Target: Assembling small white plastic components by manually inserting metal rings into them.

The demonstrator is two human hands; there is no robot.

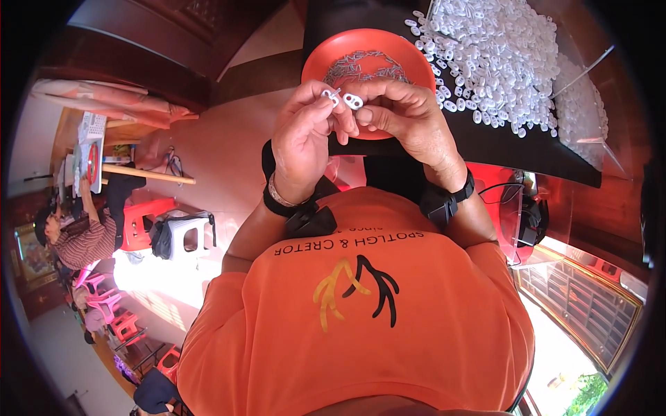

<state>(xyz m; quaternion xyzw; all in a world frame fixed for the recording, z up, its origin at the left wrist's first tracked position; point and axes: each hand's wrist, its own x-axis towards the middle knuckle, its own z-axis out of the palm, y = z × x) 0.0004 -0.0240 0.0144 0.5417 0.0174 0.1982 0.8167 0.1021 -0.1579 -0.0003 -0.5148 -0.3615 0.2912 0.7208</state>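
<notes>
My left hand [303, 135] pinches a small white two-hole plastic piece [331, 98], with what looks like a thin metal pin [336, 91] at it. Close beside it, between the thumb and fingers of my right hand [416, 125], is another white oval piece [353, 102] with two holes. Both hands are raised over the near edge of an orange bowl [319, 52]. Inside the bowl lie many small metal pins [361, 64]. My fingers partly cover both pieces, so I cannot tell whether they are joined.
A large heap of white two-hole pieces [496, 59] spreads over the dark table [548, 161] on the right, beside a clear plastic bag [583, 114]. Far left, another person [87, 239] sits at a table near red stools [142, 222] and a white stool [198, 232].
</notes>
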